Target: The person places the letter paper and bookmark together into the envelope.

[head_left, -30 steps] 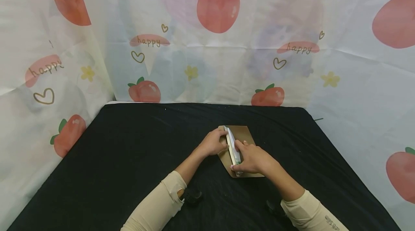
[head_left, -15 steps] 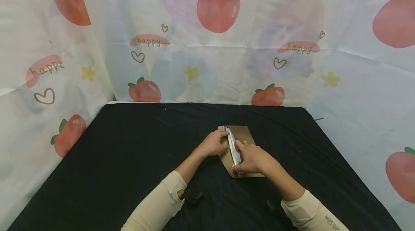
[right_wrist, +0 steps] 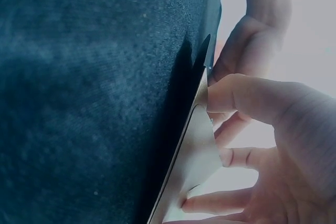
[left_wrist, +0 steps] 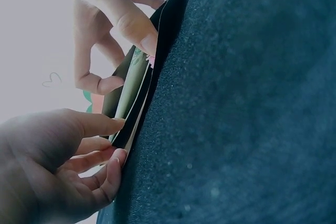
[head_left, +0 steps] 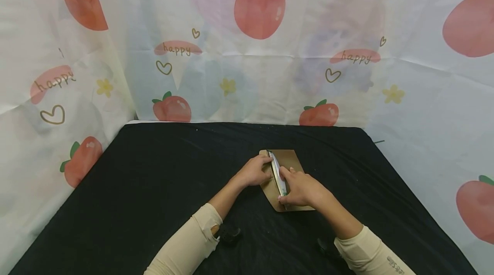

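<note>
A brown paper envelope [head_left: 287, 159] lies on the black cloth, its open mouth gaping in the left wrist view. Partly inside that mouth stands a pale card [head_left: 278, 175] with some green print. My left hand [head_left: 252, 171] pinches the envelope's left edge between thumb and fingers. From the right, my right hand [head_left: 302, 187] holds the card by its near end and side, thumb close to me. A small pink patch [left_wrist: 151, 60] shows beside the right thumb in the left wrist view. The card's lower part is hidden in the envelope.
Black cloth [head_left: 173, 172] covers the table. White printed sheets [head_left: 220, 17] with peaches and hearts hang behind and at both sides. A dark wrist device [head_left: 229, 234] sits by the left sleeve.
The pale card has shifted slightly to the right and less of its edge shows above the envelope. Right thumb moved a little right with it; the left hand has hardly moved.
</note>
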`<state>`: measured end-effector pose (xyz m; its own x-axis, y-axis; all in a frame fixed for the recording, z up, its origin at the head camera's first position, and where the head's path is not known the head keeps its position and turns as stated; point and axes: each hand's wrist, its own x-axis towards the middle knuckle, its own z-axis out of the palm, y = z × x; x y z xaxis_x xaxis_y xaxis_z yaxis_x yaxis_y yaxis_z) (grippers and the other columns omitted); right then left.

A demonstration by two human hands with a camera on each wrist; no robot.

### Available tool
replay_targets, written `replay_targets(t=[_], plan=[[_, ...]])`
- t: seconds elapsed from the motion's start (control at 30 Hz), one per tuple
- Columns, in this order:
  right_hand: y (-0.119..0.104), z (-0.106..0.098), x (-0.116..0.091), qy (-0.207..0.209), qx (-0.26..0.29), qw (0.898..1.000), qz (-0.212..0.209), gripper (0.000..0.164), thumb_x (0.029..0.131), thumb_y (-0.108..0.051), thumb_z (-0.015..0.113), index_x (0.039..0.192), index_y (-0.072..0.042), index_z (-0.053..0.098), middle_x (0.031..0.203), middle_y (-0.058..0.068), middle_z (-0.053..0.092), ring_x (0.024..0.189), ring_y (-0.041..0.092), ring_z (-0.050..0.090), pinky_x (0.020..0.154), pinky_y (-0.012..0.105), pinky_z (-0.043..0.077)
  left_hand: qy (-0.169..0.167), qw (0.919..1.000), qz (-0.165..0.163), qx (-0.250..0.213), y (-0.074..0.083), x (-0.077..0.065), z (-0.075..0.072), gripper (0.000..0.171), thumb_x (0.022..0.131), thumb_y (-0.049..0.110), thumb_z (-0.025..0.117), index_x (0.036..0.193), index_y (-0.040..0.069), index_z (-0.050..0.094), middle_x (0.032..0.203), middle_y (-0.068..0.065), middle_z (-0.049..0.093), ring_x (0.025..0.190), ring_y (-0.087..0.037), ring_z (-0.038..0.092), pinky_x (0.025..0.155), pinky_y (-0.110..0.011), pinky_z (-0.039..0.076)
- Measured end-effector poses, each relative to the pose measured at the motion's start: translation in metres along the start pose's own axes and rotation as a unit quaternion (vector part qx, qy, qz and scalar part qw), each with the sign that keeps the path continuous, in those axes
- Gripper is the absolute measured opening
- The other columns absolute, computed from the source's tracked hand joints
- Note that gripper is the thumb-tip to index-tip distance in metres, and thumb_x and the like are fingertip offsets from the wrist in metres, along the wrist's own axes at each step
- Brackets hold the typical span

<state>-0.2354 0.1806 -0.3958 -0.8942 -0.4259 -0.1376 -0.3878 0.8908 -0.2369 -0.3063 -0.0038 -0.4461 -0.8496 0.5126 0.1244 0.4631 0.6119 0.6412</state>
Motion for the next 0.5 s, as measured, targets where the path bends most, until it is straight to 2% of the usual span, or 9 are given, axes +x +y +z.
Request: replay_targets(t=[0.3,0.4,0.5], plan=[[0.0,0.0011,0.0009,0.001,-0.005,1.0,-0.002,0.053,0.079,-0.032,0.089,0.106,-0.012,0.048,0.089,0.007,0.051,0.066,0.023,0.053,0.059,0.039,0.043,-0.007,0.9999,0.011,0.01,-0.0022,0.0006,0.0005,0.056,0.093,0.003,0.068,0.147,-0.001,0.054,0.149,-0.019,0.052,0.139,-0.03,0.047,0.111,-0.037,0.04],[-0.001,0.002,0.0012,0.001,-0.014,1.0,0.003,0.052,0.079,-0.032,0.089,0.106,-0.012,0.049,0.091,0.009,0.052,0.067,0.024,0.053,0.059,0.04,0.044,-0.001,0.9999,0.011,0.011,-0.0018,0.0004,0.0002,0.055,0.092,0.002,0.068,0.145,-0.001,0.056,0.145,-0.019,0.054,0.132,-0.028,0.051,0.107,-0.035,0.043],[-0.0032,0.0028,0.0013,0.002,-0.028,1.0,0.01,0.052,0.08,-0.034,0.088,0.109,-0.012,0.051,0.101,0.013,0.057,0.071,0.025,0.054,0.061,0.043,0.046,0.009,0.9999,0.009,0.008,-0.001,0.0004,-0.0005,0.052,0.092,0.002,0.069,0.142,-0.002,0.059,0.138,-0.018,0.057,0.122,-0.026,0.055,0.1,-0.033,0.045]])
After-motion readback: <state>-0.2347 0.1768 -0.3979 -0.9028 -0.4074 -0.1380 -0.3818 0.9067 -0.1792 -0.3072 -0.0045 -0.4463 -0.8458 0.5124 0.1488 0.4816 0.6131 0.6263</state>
